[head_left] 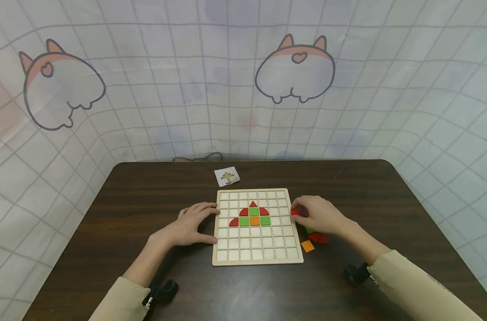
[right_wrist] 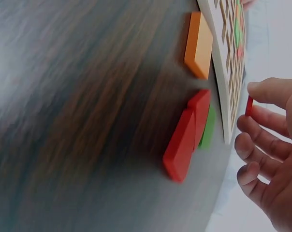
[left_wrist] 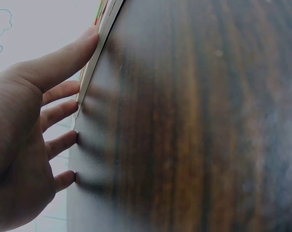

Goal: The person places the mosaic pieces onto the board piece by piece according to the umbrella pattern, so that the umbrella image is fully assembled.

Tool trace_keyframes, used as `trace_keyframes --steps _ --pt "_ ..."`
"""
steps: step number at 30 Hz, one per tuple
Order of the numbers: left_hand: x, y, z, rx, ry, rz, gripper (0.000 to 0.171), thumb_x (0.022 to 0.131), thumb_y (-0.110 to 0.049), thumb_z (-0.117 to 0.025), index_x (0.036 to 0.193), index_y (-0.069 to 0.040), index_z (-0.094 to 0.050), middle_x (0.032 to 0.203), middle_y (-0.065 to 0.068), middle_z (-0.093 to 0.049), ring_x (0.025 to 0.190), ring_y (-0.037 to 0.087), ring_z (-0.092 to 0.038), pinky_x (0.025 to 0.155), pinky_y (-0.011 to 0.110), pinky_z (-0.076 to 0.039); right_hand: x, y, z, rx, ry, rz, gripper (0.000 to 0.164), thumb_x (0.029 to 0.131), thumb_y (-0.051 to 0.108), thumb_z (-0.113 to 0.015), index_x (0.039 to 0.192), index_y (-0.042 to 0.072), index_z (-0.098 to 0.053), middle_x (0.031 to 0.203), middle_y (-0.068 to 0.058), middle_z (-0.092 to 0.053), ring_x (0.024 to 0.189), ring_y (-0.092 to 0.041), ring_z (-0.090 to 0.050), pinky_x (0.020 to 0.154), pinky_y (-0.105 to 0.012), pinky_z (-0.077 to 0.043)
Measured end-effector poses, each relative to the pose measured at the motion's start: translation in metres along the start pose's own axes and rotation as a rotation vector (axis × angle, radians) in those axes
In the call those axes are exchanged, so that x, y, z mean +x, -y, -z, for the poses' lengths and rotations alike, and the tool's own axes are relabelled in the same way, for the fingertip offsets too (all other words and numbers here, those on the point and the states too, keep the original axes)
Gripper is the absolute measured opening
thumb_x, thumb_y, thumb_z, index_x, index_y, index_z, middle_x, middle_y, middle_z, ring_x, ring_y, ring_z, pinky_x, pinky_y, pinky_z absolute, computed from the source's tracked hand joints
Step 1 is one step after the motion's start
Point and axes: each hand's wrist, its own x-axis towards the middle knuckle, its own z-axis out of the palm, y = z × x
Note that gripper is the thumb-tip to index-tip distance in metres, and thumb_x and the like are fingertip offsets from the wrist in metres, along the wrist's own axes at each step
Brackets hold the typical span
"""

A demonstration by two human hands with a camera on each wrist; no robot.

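A wooden grid board (head_left: pixel 256 255) lies on the table. Set in its cells are a red triangle (head_left: pixel 253 204), red quarter-round pieces (head_left: pixel 263 211), green squares (head_left: pixel 244 221) and an orange square (head_left: pixel 254 220). My left hand (head_left: pixel 193 225) spreads along the board's left edge, thumb and fingertips touching it. By the right edge my right hand (head_left: pixel 319 214) pinches a small red piece (right_wrist: pixel 249 105) between thumb and index finger, raised above the table; its full shape is hidden. Below that hand lie two loose red pieces (right_wrist: pixel 180 145), a green piece (right_wrist: pixel 207 126) and an orange square (right_wrist: pixel 199 46).
A small printed card (head_left: pixel 227 176) with a coloured pattern lies behind the board. The dark wooden table (head_left: pixel 147 187) meets a cloth backdrop (head_left: pixel 171 89) with a grid print. Along the table's back edge runs a dark cable (head_left: pixel 199 158).
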Motion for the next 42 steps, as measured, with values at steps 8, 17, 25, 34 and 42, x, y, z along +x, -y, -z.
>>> trace_keyframes --steps 8,17,25,34,42 --pt "-0.002 0.000 0.001 -0.011 -0.006 0.012 0.080 0.086 -0.055 -0.080 0.149 -0.016 -0.052 0.161 0.010 -0.036 0.149 0.036 -0.027 0.108 0.074 -0.019 0.013 0.016 -0.007 -0.021 0.038 0.036 0.022 0.092 0.024 -0.078 0.107 0.009 -0.072 0.087 0.006 -0.064 0.072 -0.010 -0.055 0.062 -0.027 -0.049" --pt "-0.001 0.002 -0.001 -0.015 -0.007 0.005 0.080 0.085 -0.054 -0.081 0.149 -0.016 -0.052 0.161 0.010 -0.036 0.149 0.036 -0.028 0.108 0.075 -0.019 0.024 0.029 -0.018 -0.056 0.065 0.056 0.021 0.092 0.027 -0.078 0.107 0.012 -0.073 0.089 0.007 -0.064 0.072 -0.009 -0.052 0.065 -0.028 -0.049" --pt "-0.001 0.000 -0.002 -0.025 -0.006 0.007 0.080 0.084 -0.054 -0.082 0.149 -0.016 -0.052 0.161 0.009 -0.036 0.150 0.035 -0.027 0.108 0.075 -0.019 0.027 0.033 -0.025 -0.043 0.072 0.072 0.022 0.091 0.025 -0.079 0.108 0.012 -0.074 0.092 0.005 -0.065 0.072 -0.009 -0.052 0.067 -0.030 -0.050" --pt "0.000 -0.002 -0.001 -0.031 -0.010 0.005 0.079 0.085 -0.052 -0.082 0.148 -0.015 -0.053 0.160 0.009 -0.037 0.149 0.035 -0.027 0.107 0.075 -0.019 0.026 0.026 -0.024 0.005 0.076 0.071 0.028 0.093 0.026 -0.078 0.117 0.012 -0.074 0.090 0.008 -0.066 0.072 -0.007 -0.054 0.063 -0.026 -0.049" --pt "-0.001 0.000 -0.001 -0.030 -0.006 0.004 0.079 0.085 -0.053 -0.081 0.149 -0.015 -0.052 0.161 0.010 -0.036 0.149 0.036 -0.027 0.107 0.075 -0.019 0.027 0.027 -0.026 0.026 0.088 0.122 0.018 0.094 0.019 -0.077 0.111 0.014 -0.077 0.093 0.007 -0.067 0.064 -0.004 -0.050 0.057 -0.025 -0.046"
